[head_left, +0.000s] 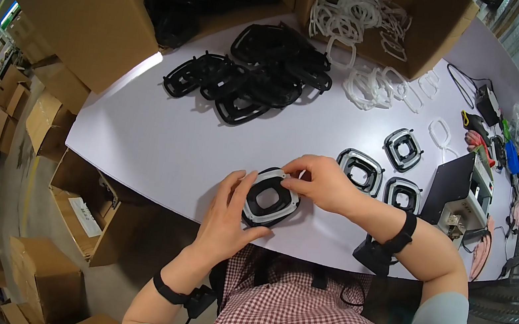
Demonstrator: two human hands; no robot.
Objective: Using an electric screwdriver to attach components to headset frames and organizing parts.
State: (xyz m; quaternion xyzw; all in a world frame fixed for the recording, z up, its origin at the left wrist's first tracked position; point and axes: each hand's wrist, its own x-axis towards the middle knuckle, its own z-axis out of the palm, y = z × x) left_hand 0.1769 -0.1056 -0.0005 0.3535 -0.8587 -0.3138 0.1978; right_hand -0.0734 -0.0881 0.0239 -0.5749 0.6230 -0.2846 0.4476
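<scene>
Both hands are on one black frame with a white ring (272,197) set on it, lying at the near edge of the white counter (162,141). The left hand (227,214) cups its left and near side, thumb under the near rim and fingers curled along the left edge, so that part of the frame is covered. The right hand (321,181) pinches the far right corner of the white ring between thumb and fingertips; whether the ring is fully seated there is hidden by those fingers.

To the right, just beyond the right wrist, three finished frames (360,170) lie flat, well apart from one another. Far from the hands sits a loose heap of black frames (252,74), tangled so that single pieces are hard to count. Right of it is a scatter of white rings (378,86), some spilling from an open cardboard box (427,26) whose top is cut off. Another box (95,3) at far left holds more black parts in deep shadow. At the right rim, tools and cables (487,122) are bent and too small to make out.
</scene>
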